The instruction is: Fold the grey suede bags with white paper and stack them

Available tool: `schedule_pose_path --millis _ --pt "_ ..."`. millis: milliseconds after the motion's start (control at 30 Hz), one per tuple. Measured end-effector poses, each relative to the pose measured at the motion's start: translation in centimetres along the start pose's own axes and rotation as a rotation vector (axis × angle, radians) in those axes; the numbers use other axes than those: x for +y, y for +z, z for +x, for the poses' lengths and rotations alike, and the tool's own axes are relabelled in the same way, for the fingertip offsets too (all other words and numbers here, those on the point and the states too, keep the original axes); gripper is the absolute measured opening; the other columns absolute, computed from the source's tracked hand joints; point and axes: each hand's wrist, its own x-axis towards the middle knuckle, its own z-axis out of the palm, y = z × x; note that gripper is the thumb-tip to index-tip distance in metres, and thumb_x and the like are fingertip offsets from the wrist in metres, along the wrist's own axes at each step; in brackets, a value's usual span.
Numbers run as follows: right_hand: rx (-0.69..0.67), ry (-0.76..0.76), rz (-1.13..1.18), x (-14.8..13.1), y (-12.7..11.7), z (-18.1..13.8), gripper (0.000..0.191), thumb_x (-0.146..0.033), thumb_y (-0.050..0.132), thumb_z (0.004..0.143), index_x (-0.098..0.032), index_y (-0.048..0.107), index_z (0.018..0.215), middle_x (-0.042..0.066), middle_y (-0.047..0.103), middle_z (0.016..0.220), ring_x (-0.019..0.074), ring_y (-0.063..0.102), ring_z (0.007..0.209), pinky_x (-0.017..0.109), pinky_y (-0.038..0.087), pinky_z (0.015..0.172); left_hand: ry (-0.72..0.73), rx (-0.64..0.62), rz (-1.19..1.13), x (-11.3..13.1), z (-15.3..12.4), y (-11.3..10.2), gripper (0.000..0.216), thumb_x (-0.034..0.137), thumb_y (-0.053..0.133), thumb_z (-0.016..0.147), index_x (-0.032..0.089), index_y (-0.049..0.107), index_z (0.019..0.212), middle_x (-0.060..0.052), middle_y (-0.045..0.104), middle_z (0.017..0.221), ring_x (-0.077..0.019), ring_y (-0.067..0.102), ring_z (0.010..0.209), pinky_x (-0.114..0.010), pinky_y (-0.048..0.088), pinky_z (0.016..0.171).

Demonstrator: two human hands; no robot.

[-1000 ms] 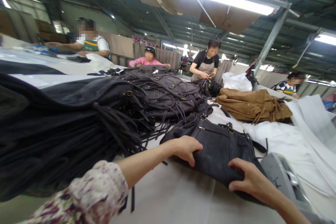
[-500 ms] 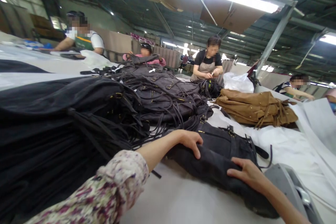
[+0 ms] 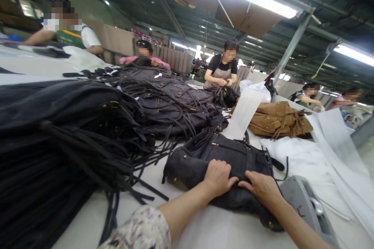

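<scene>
Black bag (image 3: 236, 155): right in front of me on the white table (image 3: 201, 229), just beside the grey device (image 3: 293, 192).
Left hand (image 3: 219, 179): clasping the bunched near side, thumb aimed right.
Right hand (image 3: 260, 186): clasping just along from it, thumbs nearly meeting.
Near side (image 3: 233, 198): here's the step, I judge, pressing the bag into shape.
Studded end (image 3: 175, 167): sits out past my left hand, so the next move calls for even pressure.
White strip (image 3: 244, 111): upright behind; whether it's tucked in, I can't tell.

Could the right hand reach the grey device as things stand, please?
Probably yes: the grey device lies close by and nothing seems to block the right hand, now on the bag.
</scene>
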Motion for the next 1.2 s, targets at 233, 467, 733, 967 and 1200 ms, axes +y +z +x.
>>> schedule_pose_path --millis 233,467,733,967,1200 --pt "0.123 0.309 -0.13 -0.9 -2.6 -5.0 0.049 -0.065 0.027 0.092 -0.024 0.055 0.092 0.007 0.067 0.08 0.0295 0.067 0.074 0.034 0.037 0.058 0.048 0.146 -0.075 -0.9 -1.3 1.2 0.04 0.056 0.047 0.091 0.018 0.057 0.09 -0.008 0.062 0.092 -0.026 0.056 0.089 -0.039 0.039 0.079" --pt "0.148 0.075 -0.161 3.6 1.2 -0.5 0.042 -0.045 0.027 0.1 -0.021 0.058 0.085 0.004 0.069 0.077 0.0181 0.066 0.07 0.026 0.031 0.056 0.024 0.184 -0.079 -0.9 -1.4 2.1 0.031 0.05 0.056 0.088 0.02 0.054 0.092 -0.006 0.06 0.093 -0.0252 0.053 0.088 -0.038 0.037 0.078" --pt "0.188 0.116 -0.214 2.6 0.5 1.2 0.044 -0.039 0.027 0.1 -0.019 0.064 0.085 0.007 0.066 0.078 0.0211 0.064 0.074 0.031 0.04 0.067 0.005 0.184 -0.058 -1.2 -0.8 2.9 0.027 0.043 0.066 0.083 0.019 0.054 0.089 -0.006 0.059 0.092 -0.0263 0.053 0.087 -0.039 0.037 0.078" --pt "0.244 -0.008 0.006 -3.7 0.6 -1.5 0.056 -0.047 0.033 0.096 -0.026 0.025 0.148 0.009 0.029 0.154 0.032 0.026 0.141 0.054 0.023 0.112 0.052 0.184 -0.081 -1.0 -0.8 2.7 0.024 0.043 0.056 0.09 0.019 0.054 0.092 -0.006 0.06 0.093 -0.0254 0.053 0.089 -0.039 0.036 0.079" --pt "0.139 -0.039 0.061 -0.5 3.9 -1.4 0.069 -0.056 0.039 0.092 -0.028 0.015 0.151 0.008 0.022 0.157 0.0336 0.017 0.144 0.059 0.023 0.112 0.042 0.191 -0.096 -1.1 -1.0 2.5 0.022 0.037 0.065 0.085 0.02 0.053 0.091 -0.004 0.06 0.094 -0.0251 0.052 0.088 -0.039 0.036 0.078"
